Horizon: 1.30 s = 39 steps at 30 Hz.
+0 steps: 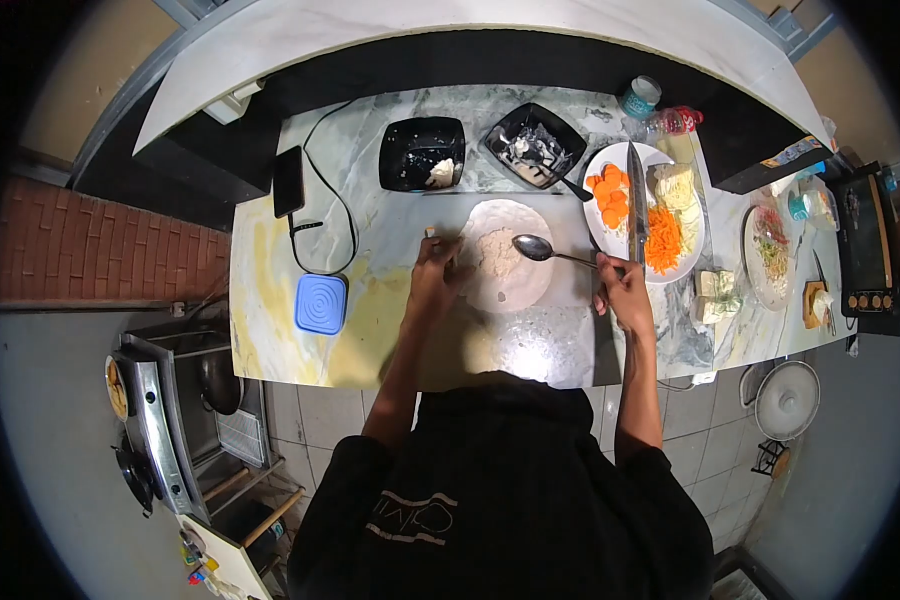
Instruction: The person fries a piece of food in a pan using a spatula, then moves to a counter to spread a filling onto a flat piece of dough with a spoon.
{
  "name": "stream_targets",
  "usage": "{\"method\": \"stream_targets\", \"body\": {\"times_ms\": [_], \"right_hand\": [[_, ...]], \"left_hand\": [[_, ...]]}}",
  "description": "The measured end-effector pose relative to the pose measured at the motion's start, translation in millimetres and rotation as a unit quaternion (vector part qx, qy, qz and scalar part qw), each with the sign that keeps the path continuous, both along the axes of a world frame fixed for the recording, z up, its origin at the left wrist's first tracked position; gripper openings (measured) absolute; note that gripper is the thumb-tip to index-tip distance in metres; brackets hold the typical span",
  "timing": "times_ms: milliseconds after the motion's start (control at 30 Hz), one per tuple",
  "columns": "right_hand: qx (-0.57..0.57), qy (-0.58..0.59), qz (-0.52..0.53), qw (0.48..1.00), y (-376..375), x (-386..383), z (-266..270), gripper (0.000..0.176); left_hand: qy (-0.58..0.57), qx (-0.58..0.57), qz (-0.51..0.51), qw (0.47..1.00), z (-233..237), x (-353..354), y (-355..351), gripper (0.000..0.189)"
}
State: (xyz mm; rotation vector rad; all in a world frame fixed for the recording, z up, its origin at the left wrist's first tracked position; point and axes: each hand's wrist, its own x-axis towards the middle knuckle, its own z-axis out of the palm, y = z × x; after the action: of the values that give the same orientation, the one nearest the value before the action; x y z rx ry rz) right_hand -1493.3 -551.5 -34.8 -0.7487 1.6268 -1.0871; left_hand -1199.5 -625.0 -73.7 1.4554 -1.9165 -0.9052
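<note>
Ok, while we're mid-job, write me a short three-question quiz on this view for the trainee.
1. Open: What do the fingers of the right hand hold, and where is its business end?
2. True or false: The long knife with a steel blade lies across the white oval plate.
3. Count: How many black square bowls stand on the marble-patterned counter?

Key:
1. A silver-coloured metal spoon; its bowl is at the edge of the pale crumbly heap.
2. True.
3. Two.
</note>
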Motion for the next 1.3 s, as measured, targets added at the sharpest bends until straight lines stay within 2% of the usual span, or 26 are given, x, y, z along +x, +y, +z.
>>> {"method": "stream_targets", "body": {"times_ms": [67, 133, 200, 267, 333, 400, 467, 533, 600, 767, 800, 833, 867, 933, 967, 1033, 1133, 1300], "right_hand": [[-0.02, -0.011, 0.003, 1.0, 6, 7, 0, 0.041], [-0.04, -0.022, 0.003, 0.999, 9, 15, 2, 0.039], [-0.011, 0.078, 0.039, 0.996, 8, 19, 8, 0.035], [-0.016, 0.083, 0.059, 0.995, 9, 13, 7, 0.032], [-0.047, 0.126, 0.027, 0.991, 11, 12, 15, 0.025], [-0.053, 0.093, 0.053, 0.993, 9, 7, 26, 0.029], [-0.108, 0.025, 0.043, 0.993, 7, 6, 33, 0.034], [-0.101, 0.029, 0.021, 0.994, 3, 14, 38, 0.034], [-0.164, 0.009, -0.029, 0.986, -2, 21, 42, 0.034], [-0.199, 0.087, -0.007, 0.976, -18, 44, 47, 0.037], [-0.199, 0.087, -0.004, 0.976, -23, 49, 47, 0.037], [-0.21, 0.14, 0.026, 0.967, -29, 53, 47, 0.037], [-0.221, 0.193, 0.056, 0.954, -36, 57, 47, 0.037], [-0.237, 0.21, 0.08, 0.945, -54, 68, 47, 0.036], [-0.246, 0.201, 0.094, 0.944, -63, 76, 48, 0.036], [-0.235, 0.202, 0.143, 0.94, -85, 84, 50, 0.034], [-0.251, 0.154, 0.133, 0.946, -116, 100, 40, 0.032], [-0.269, 0.18, 0.149, 0.934, -149, 115, 40, 0.026]], "left_hand": [[-0.001, 0.006, 0.003, 1.0, 0, 0, 1, 0.049], [0.008, -0.036, 0.001, 0.999, -3, 0, 0, 0.048], [0.006, -0.029, 0.002, 1.0, -5, 0, 0, 0.048], [0.004, -0.021, 0.008, 1.0, -5, 1, 0, 0.047], [0.015, -0.013, 0.007, 1.0, -5, 1, 0, 0.047], [0.016, -0.019, 0.002, 1.0, -7, 3, -1, 0.047], [0.017, -0.023, -0.003, 1.0, -9, 5, -2, 0.048], [0.006, -0.056, -0.019, 0.998, -6, 8, -4, 0.047], [0.024, -0.041, 0.008, 0.999, 4, 6, -3, 0.044], [0.099, -0.025, 0.086, 0.991, 16, 13, -13, 0.033], [0.154, -0.002, 0.117, 0.981, 16, 16, -17, 0.036], [0.208, 0.021, 0.146, 0.967, 16, 18, -22, 0.039], [0.209, 0.02, 0.15, 0.966, 17, 19, -27, 0.039], [0.292, 0.089, 0.198, 0.931, 22, 21, -37, 0.056], [0.294, 0.088, 0.201, 0.93, 21, 22, -41, 0.056], [0.319, 0.098, 0.215, 0.918, 17, 23, -51, 0.069], [0.324, 0.103, 0.213, 0.916, 13, 21, -64, 0.075], [0.387, 0.112, 0.218, 0.889, 4, 12, -78, 0.077]]}}
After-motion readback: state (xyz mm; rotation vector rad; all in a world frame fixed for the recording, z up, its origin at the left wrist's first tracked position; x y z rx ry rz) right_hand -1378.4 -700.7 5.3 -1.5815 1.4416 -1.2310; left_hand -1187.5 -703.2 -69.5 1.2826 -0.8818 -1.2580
